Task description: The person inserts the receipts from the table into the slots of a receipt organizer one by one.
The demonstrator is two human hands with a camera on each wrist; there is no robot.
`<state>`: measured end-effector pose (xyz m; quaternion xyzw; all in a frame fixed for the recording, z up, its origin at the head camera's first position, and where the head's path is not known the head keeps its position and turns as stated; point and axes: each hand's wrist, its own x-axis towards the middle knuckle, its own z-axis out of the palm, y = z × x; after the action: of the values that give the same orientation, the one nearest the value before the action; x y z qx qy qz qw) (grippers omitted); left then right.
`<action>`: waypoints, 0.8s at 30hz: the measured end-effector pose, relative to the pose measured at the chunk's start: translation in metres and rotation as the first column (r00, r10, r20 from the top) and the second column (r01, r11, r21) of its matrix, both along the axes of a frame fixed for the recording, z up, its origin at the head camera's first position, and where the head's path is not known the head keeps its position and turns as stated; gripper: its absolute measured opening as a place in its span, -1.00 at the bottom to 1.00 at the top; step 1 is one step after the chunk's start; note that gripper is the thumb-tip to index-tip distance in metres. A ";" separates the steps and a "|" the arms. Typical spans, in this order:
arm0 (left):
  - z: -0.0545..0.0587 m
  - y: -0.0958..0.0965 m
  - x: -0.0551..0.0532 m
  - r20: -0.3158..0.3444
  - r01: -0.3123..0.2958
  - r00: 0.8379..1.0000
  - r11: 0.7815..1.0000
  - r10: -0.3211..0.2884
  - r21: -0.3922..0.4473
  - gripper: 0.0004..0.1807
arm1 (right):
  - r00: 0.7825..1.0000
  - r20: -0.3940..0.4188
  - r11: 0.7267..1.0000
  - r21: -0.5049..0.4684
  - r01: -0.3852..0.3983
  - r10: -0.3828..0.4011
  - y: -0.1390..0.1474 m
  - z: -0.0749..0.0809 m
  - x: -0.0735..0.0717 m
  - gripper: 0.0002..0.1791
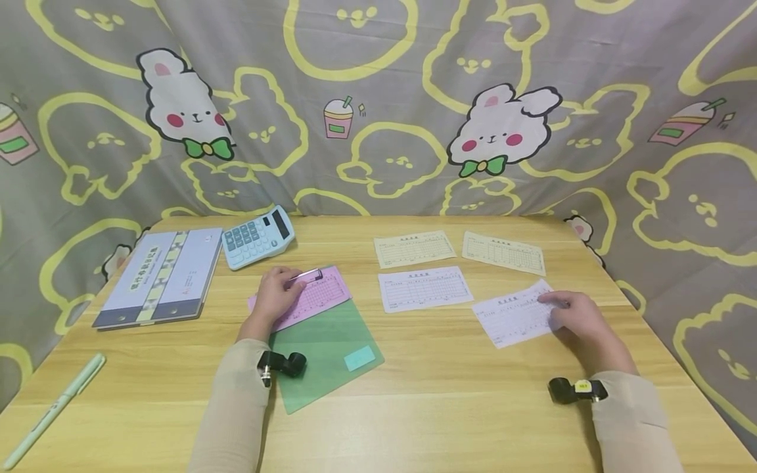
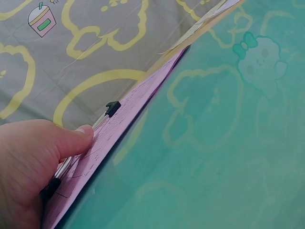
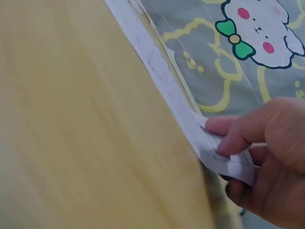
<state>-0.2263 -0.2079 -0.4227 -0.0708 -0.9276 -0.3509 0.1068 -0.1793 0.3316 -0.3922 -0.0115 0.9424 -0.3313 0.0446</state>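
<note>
My left hand is at the top of a green clipboard. Its thumb lies over the metal clip, as the left wrist view shows, while the other fingers are mostly hidden. Beneath the clip lies a pink printed form, partly covered by the hand. On the right, my right hand pinches the right end of a white printed form. That end bends up between thumb and fingers in the right wrist view, where the form stretches away along the table.
Another white form and two pale yellow forms lie mid-table toward the back. A light blue calculator stands behind the left hand, beside a banded blue-grey account book. A pale green pen lies front left. A patterned curtain hangs behind.
</note>
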 end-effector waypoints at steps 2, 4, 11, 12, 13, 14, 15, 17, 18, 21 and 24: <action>0.000 0.001 0.001 -0.010 0.007 1.000 1.000 -0.007 0.002 -0.67 | 0.999 0.003 0.999 0.002 -0.034 0.034 0.001 0.005 0.002 -0.49; 0.001 0.001 0.001 -0.015 0.014 1.000 1.000 -0.014 0.004 -0.67 | 0.998 0.000 0.998 -0.019 -0.065 0.065 0.002 0.011 0.004 -0.52; 0.001 0.002 0.001 -0.020 0.013 1.000 1.000 -0.013 0.009 -0.67 | 0.985 -0.046 0.949 -0.263 -0.174 0.167 0.008 0.040 0.015 -0.68; 0.001 0.002 0.001 -0.022 0.011 1.000 1.000 -0.011 0.009 -0.68 | 0.979 -0.067 0.934 -0.294 -0.204 0.193 0.008 0.044 0.016 -0.70; 0.001 0.002 0.001 -0.023 0.011 1.000 1.000 -0.011 0.007 -0.67 | 0.973 -0.084 0.917 -0.323 -0.232 0.217 0.007 0.047 0.016 -0.71; 0.001 0.001 0.001 -0.024 0.011 1.000 1.000 -0.011 0.005 -0.67 | 0.965 -0.102 0.901 -0.345 -0.263 0.242 0.006 0.051 0.016 -0.72; 0.001 0.001 0.001 -0.024 0.011 1.000 1.000 -0.011 0.000 -0.67 | 0.959 -0.114 0.887 -0.365 -0.283 0.259 0.005 0.054 0.015 -0.72; 0.001 0.001 0.001 -0.022 0.011 1.000 1.000 -0.011 -0.004 -0.67 | 0.948 -0.137 0.869 -0.379 -0.319 0.288 0.000 0.059 0.013 -0.71; 0.001 0.000 0.001 -0.020 0.011 1.000 1.000 -0.011 -0.005 -0.67 | 0.942 -0.145 0.861 -0.384 -0.334 0.301 -0.003 0.061 0.012 -0.70; 0.002 0.000 0.002 -0.011 0.013 1.000 1.000 -0.013 -0.005 -0.66 | 0.933 -0.161 0.843 -0.401 -0.359 0.321 -0.015 0.066 0.006 -0.69; 0.001 0.000 0.001 -0.002 0.013 1.000 1.000 -0.013 -0.002 -0.66 | 0.927 -0.169 0.819 -0.433 -0.376 0.336 -0.031 0.065 -0.001 -0.69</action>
<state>-0.2252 -0.2075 -0.4212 -0.0773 -0.9274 -0.3504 0.1054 -0.1801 0.3006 -0.3267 -0.2115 0.8196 -0.5289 0.0616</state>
